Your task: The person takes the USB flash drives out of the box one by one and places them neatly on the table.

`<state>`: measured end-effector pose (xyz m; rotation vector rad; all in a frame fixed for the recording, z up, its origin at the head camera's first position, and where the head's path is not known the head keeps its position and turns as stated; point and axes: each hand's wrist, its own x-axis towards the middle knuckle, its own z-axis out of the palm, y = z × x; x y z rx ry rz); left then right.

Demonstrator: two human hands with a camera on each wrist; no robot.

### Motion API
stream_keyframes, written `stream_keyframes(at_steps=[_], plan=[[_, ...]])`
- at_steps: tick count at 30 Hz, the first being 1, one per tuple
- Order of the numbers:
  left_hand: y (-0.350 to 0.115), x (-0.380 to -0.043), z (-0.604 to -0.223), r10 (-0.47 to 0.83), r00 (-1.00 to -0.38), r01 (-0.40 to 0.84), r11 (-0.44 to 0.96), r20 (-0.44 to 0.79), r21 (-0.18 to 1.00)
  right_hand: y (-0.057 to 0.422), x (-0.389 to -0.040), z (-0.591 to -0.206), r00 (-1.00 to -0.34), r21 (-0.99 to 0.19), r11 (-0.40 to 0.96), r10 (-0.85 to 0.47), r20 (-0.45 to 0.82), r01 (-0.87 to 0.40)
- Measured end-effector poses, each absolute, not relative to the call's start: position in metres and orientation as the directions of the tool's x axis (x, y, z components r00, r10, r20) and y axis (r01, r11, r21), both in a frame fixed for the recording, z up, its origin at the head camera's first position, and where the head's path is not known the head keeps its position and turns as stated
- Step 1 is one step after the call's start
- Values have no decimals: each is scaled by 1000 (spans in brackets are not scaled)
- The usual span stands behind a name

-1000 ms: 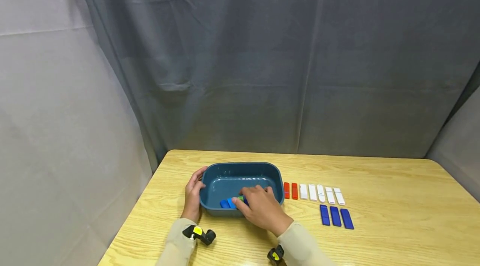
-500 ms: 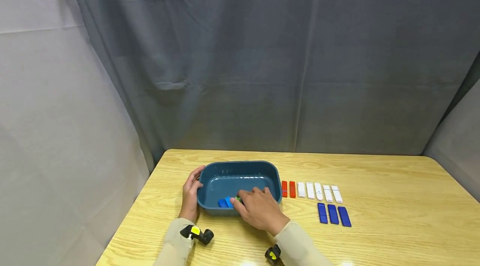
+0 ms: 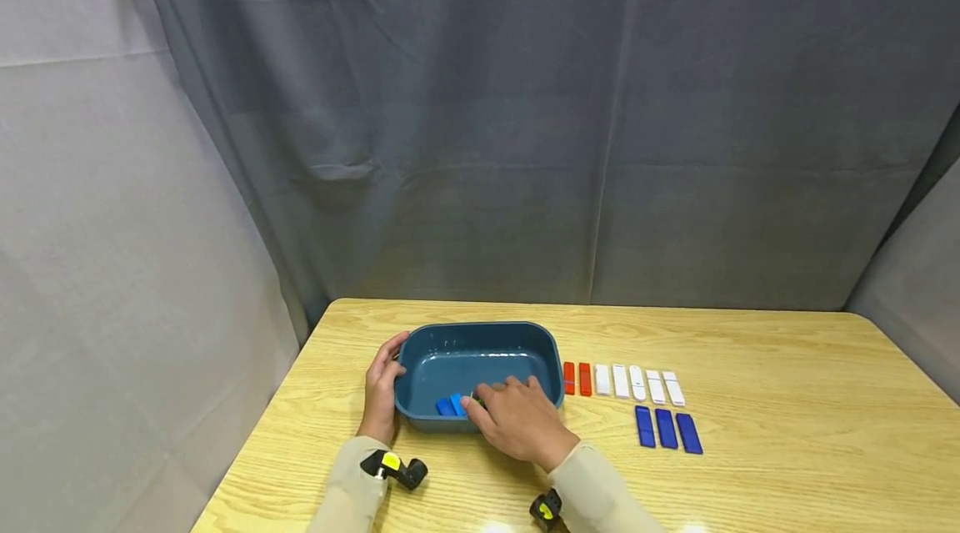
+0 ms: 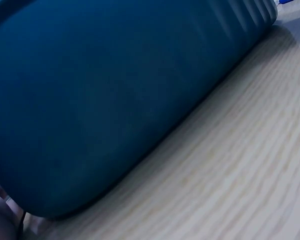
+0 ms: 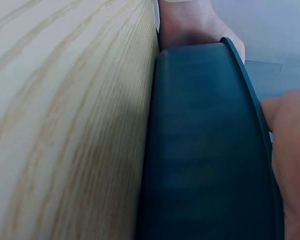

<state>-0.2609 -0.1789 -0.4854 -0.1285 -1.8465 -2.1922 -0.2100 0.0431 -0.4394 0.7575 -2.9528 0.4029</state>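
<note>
In the head view, a dark teal plastic tub [image 3: 480,366] stands on the table. My left hand [image 3: 381,387] holds its left end, thumb at the rim and fingers along the outside. My right hand [image 3: 521,420] reaches over the near rim, its fingers bent down into the tub. Close by its thumb lie small flat blue pieces [image 3: 450,406], with a sliver of a green piece [image 3: 477,399] showing. The fingertips are hidden, so I cannot tell if they pinch a piece. The right wrist view shows the tub's outer wall [image 5: 205,140] with the right hand at the rim.
To the right of the tub, a row holds two red pieces [image 3: 584,379] and several white pieces [image 3: 637,383], small and flat. In front of these lie three dark blue pieces [image 3: 665,429]. A grey curtain [image 3: 480,141] hangs behind the wooden table [image 3: 787,399].
The right hand's fingers have sunk slightly over the pieces, covering more of the green one; a dark blue piece seen by them earlier is now hidden. The left hand stays put.
</note>
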Motion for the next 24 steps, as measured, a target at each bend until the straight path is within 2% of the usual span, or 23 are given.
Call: stream_keyframes(at_steps=[9, 24], plan=[[-180, -275, -505, -177, -957, 259, -167, 229, 951, 42, -211, -440, -875, -203, 851, -460, 154, -484], [-179, -276, -507, -196, -949, 278, -151, 247, 949, 44, -211, -442, -855, -194, 839, -468, 223, -509]])
